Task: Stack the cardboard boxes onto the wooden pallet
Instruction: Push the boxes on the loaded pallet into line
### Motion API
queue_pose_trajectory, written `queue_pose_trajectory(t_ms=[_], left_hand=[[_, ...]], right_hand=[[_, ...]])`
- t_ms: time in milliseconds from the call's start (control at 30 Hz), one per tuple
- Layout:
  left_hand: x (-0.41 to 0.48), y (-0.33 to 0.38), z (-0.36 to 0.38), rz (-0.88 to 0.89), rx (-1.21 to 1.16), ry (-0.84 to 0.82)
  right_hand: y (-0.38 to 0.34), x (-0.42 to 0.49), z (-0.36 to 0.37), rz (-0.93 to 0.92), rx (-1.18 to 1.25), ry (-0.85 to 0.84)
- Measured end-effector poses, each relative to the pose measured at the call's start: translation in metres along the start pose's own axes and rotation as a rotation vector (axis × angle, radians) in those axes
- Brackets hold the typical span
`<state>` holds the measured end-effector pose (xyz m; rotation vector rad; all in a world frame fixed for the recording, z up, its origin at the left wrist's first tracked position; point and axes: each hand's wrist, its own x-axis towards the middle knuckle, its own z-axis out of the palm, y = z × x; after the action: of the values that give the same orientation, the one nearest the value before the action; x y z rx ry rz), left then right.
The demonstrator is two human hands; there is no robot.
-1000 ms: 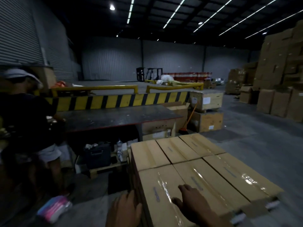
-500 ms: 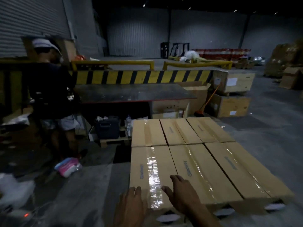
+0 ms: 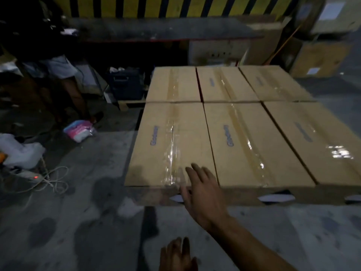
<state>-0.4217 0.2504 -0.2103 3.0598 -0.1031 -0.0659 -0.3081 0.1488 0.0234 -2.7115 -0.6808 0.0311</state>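
Observation:
Several taped cardboard boxes lie side by side in two rows, forming a flat layer; the near-left box (image 3: pixel 170 145) is closest to me. What they rest on is hidden beneath them. My right hand (image 3: pixel 203 194) reaches over the near-left box's front edge, fingers spread, fingertips on its top near the tape strip. My left hand (image 3: pixel 176 255) hangs low at the bottom edge, off the boxes, fingers loosely extended and holding nothing.
A person (image 3: pixel 48 61) stands at the left by a dark workbench (image 3: pixel 156 30). A pink-and-white package (image 3: pixel 80 130), a white bag (image 3: pixel 19 149) and a cord (image 3: pixel 54 180) lie on the concrete floor. Wooden crates (image 3: pixel 320 57) stand at the back right.
My view has tipped downward. My left hand has dropped away from the near-left box to the bottom of the view. My right hand stays on that box's front edge.

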Motion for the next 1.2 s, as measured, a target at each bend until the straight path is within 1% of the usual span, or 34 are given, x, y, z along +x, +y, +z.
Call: queue_pose_trajectory(t_ms=[33, 67, 133, 167, 233, 267, 333, 400, 500, 533, 600, 633, 667, 700, 800, 833, 900, 1000, 1067, 1133, 1200], left_hand=[[0.002, 0.008, 0.015, -0.085, -0.029, -0.035], [0.006, 0.019, 0.016, -0.109, -0.118, -0.045], [0.025, 0.021, 0.040, -0.235, -0.238, 0.076], [0.037, 0.017, 0.051, -0.280, -0.210, 0.129], [0.058, 0.001, 0.091, -0.256, -0.159, 0.239], [0.070, -0.007, 0.114, -0.229, -0.128, 0.251], [0.094, -0.022, 0.152, -0.200, -0.092, 0.333], [0.122, -0.035, 0.174, -0.171, -0.072, 0.442], [0.160, -0.058, 0.205, -0.141, 0.079, 0.628], [0.171, -0.066, 0.212, -0.136, 0.107, 0.656], [0.182, -0.071, 0.211, -0.154, 0.082, 0.681], [0.185, -0.075, 0.212, -0.169, 0.077, 0.734], [0.190, -0.076, 0.210, -0.178, 0.081, 0.776], [0.196, -0.077, 0.210, -0.184, 0.079, 0.784], [0.204, -0.080, 0.215, -0.169, 0.046, 0.749], [0.208, -0.081, 0.218, -0.162, 0.038, 0.724], [0.219, -0.089, 0.226, -0.170, 0.036, 0.736], [0.233, -0.107, 0.232, -0.111, 0.048, 0.781], [0.238, -0.116, 0.229, -0.066, 0.007, 0.807], [0.245, -0.121, 0.229, -0.072, -0.062, 0.801], [0.252, -0.121, 0.237, -0.073, -0.083, 0.769]], right_hand=[[0.001, -0.001, 0.019, -0.020, 0.008, 0.083], [0.002, -0.001, 0.037, -0.035, 0.027, 0.137], [0.008, -0.002, 0.077, -0.093, 0.048, 0.237], [0.012, -0.002, 0.095, -0.138, 0.054, 0.303], [0.023, 0.003, 0.125, -0.217, 0.064, 0.443], [0.030, 0.006, 0.142, -0.255, 0.060, 0.506], [0.045, 0.014, 0.172, -0.337, -0.003, 0.624], [0.058, 0.026, 0.193, -0.416, -0.093, 0.758], [0.074, 0.040, 0.216, -0.513, -0.196, 0.943], [0.077, 0.045, 0.219, -0.531, -0.240, 0.988], [0.082, 0.046, 0.224, -0.531, -0.351, 1.039], [0.085, 0.044, 0.229, -0.531, -0.389, 1.049], [0.087, 0.043, 0.234, -0.527, -0.404, 1.041], [0.089, 0.040, 0.240, -0.516, -0.404, 1.022], [0.098, 0.037, 0.261, -0.475, -0.462, 0.957], [0.101, 0.038, 0.266, -0.463, -0.504, 0.960], [0.102, 0.042, 0.269, -0.447, -0.570, 0.983], [0.100, 0.049, 0.273, -0.435, -0.625, 1.016], [0.100, 0.054, 0.279, -0.429, -0.651, 1.036], [0.101, 0.061, 0.281, -0.411, -0.680, 1.049], [0.103, 0.071, 0.281, -0.406, -0.715, 1.061]])
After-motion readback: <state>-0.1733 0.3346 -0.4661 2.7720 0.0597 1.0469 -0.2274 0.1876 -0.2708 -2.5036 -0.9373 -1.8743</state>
